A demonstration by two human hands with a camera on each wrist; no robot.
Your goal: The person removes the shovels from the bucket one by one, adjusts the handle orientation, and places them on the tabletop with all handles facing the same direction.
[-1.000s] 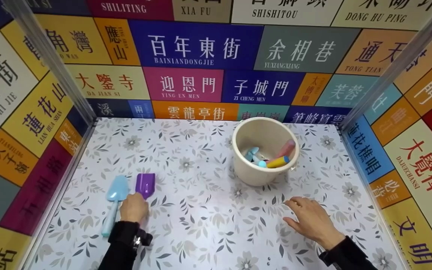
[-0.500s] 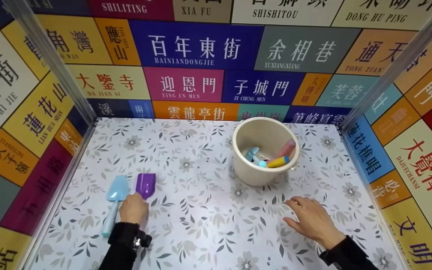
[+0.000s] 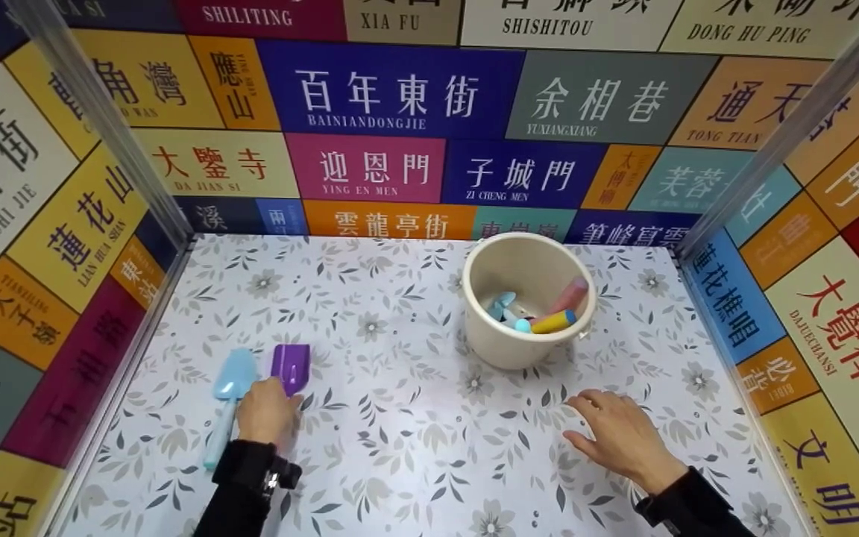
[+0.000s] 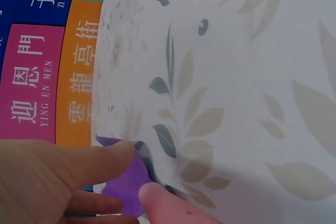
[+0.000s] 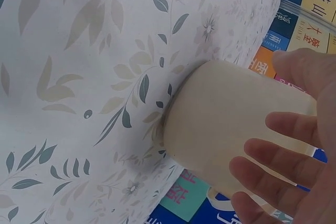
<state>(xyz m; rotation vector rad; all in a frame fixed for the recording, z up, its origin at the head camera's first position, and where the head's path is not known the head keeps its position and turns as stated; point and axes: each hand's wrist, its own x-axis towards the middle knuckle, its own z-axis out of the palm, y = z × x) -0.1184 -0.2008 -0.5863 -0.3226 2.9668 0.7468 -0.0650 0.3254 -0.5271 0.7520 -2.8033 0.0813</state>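
Note:
In the head view, my left hand [image 3: 269,416] is over the neck of a toy shovel with a purple blade [image 3: 291,367]. Its pink handle [image 4: 176,208] shows in the left wrist view, where the thumb lies straight across the blade, spread apart from the fingers. A light blue trowel [image 3: 232,395] lies on the table just left of that hand. My right hand [image 3: 620,440] hovers near the bucket with spread, loosely bent fingers and nothing in them. The cream bucket [image 3: 508,347] stands upright behind it, its side facing the palm in the right wrist view.
Inside the bucket are a yellow and blue piece [image 3: 552,322], a pink piece [image 3: 570,296] and a light blue piece [image 3: 502,306]. Sign-covered walls [image 3: 392,89] enclose the flower-patterned table [image 3: 400,373] at the back and both sides.
My left thumb has come out to the right, away from the fingers, and that hand has shifted very slightly. The shovel, bucket and right hand look still.

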